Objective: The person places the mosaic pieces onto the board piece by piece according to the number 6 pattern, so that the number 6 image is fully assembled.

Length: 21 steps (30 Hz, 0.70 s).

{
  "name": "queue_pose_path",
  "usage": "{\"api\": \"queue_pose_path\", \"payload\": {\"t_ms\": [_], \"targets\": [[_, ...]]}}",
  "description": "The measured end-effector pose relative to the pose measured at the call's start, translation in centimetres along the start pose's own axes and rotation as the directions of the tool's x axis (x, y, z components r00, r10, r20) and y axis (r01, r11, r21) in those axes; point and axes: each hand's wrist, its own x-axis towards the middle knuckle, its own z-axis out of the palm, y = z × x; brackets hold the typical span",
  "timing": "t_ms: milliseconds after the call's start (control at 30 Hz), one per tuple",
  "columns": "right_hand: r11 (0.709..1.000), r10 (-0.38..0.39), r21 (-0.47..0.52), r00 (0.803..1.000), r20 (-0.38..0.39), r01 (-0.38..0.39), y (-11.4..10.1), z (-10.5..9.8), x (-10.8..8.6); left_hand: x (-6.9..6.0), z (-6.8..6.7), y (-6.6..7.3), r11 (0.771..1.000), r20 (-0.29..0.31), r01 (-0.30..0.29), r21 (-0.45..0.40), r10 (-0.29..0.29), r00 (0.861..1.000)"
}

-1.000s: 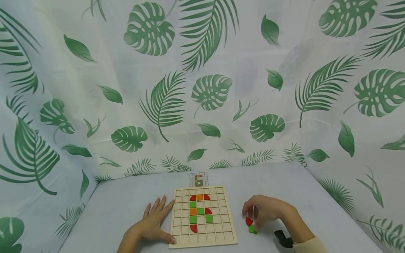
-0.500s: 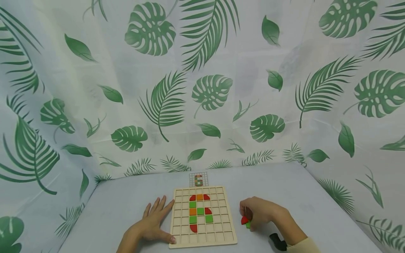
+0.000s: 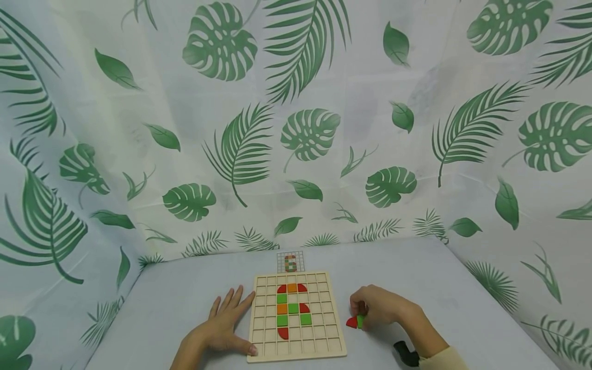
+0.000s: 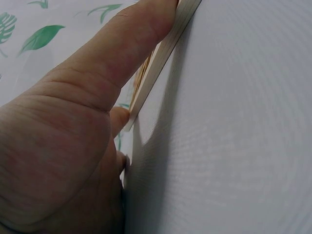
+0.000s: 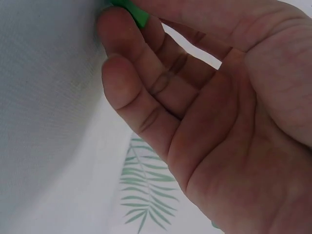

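Observation:
A wooden grid board (image 3: pixel 296 359) lies on the table, with red, orange and green tiles set in several of its squares. My left hand (image 3: pixel 221 325) rests at its left side with fingers spread, thumb on the lower left corner. In the left wrist view, the thumb (image 4: pixel 131 39) lies against the board's edge (image 4: pixel 163 58). Right of the board, my right hand (image 3: pixel 381 307) pinches a green tile (image 3: pixel 360 322) down at the table surface. A red rounded tile (image 3: pixel 351 322) sits against it on the left. The right wrist view shows the green tile (image 5: pixel 137 14) between thumb and fingers.
Behind the board lies a small card (image 3: pixel 290 262) printed with a grid and a coloured figure like a 6. A black object (image 3: pixel 406 354) is by the right wrist. Leaf-patterned cloth (image 3: pixel 305 133) encloses the table at the back and sides.
My right hand has closed on the green tile and moved slightly left. The red and green tiles have slid left toward the board. My left hand and the board have stayed put.

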Motion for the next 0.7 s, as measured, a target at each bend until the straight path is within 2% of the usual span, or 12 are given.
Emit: {"api": "queue_pose_path", "payload": {"t_ms": [233,333,500,700], "targets": [[0.998,-0.054,0.028,0.998,-0.035,0.055,-0.2,-0.2,0.4,0.1,0.1,-0.1,1.0,-0.001,0.0,0.0,0.0,1.0],[0.99,-0.115,0.073,0.991,-0.073,0.121,-0.7,-0.4,0.7,0.0,0.0,-0.1,1.0,0.0,0.007,0.002,-0.007,1.0],[0.975,-0.169,0.123,0.977,-0.133,0.186,-1.7,-0.6,1.1,-0.1,-0.1,0.0,1.0,-0.001,0.007,-0.003,-0.007,1.0],[0.968,-0.192,0.132,0.968,-0.161,0.214,-2.9,-0.5,1.5,-0.1,-0.1,0.0,1.0,0.002,-0.009,-0.006,0.009,1.0]]}}
